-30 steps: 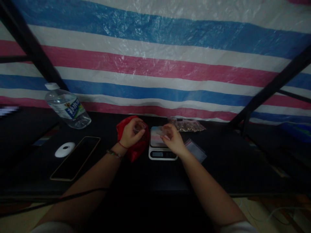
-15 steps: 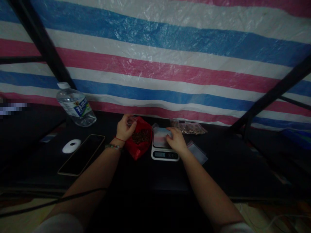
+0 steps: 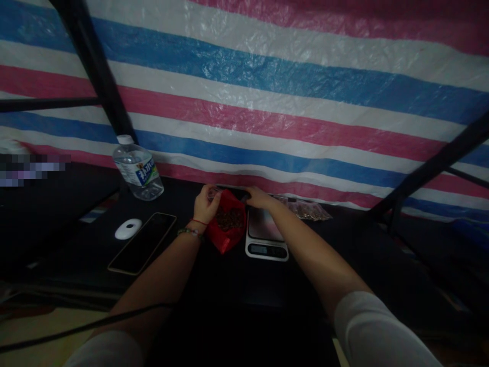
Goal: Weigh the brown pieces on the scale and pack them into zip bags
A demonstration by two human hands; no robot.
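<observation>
My left hand (image 3: 205, 205) is closed at the far left side of an open red bag (image 3: 226, 241), with a clear plastic item (image 3: 214, 192) in its fingers; the item's exact kind is unclear. Small brown pieces (image 3: 230, 219) lie inside the bag. To the bag's right stands a white kitchen scale (image 3: 266, 251) with a lit display and a shiny platform. Over the scale's far edge reaches my right hand (image 3: 260, 198), its fingers bent down near the bag's far right rim. Dimness and blur hide what those fingertips touch.
Small clear packets with brown contents (image 3: 309, 210) lie behind the scale, to the right. On the left are a water bottle (image 3: 139, 171), a phone (image 3: 143, 243) and a white oval case (image 3: 128, 229). Dark slanted bars (image 3: 101, 76) stand before a striped sheet (image 3: 267, 86).
My right hand has moved from the scale's platform left and away, to its far left corner by the red bag. My left hand stays at the bag. The view has shifted slightly.
</observation>
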